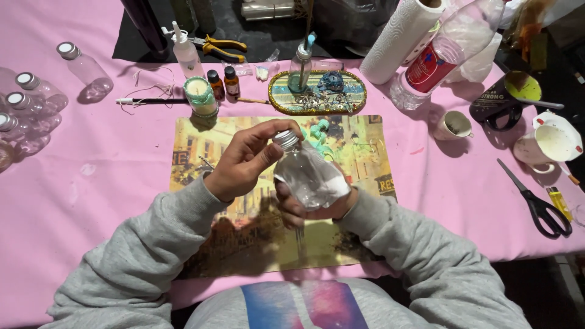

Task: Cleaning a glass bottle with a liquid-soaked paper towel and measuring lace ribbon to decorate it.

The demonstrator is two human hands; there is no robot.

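Observation:
A small clear bottle [308, 176] with a silver screw cap [285, 139] is held tilted above a printed placemat [256, 244]. My right hand [314, 210] cups the bottle's body from below. My left hand [244, 159] reaches over from the left, with its fingertips on the silver cap. Both arms wear grey sleeves.
Several clear capped bottles [36, 91] lie at the far left on the pink tablecloth [91, 183]. Behind the mat stand a candle jar [201, 96], two small brown bottles [223, 84] and an oval tray of trinkets [317, 92]. Scissors [536, 204], cups [551, 145], a paper roll [402, 36] and a large bottle [442, 55] stand at the right.

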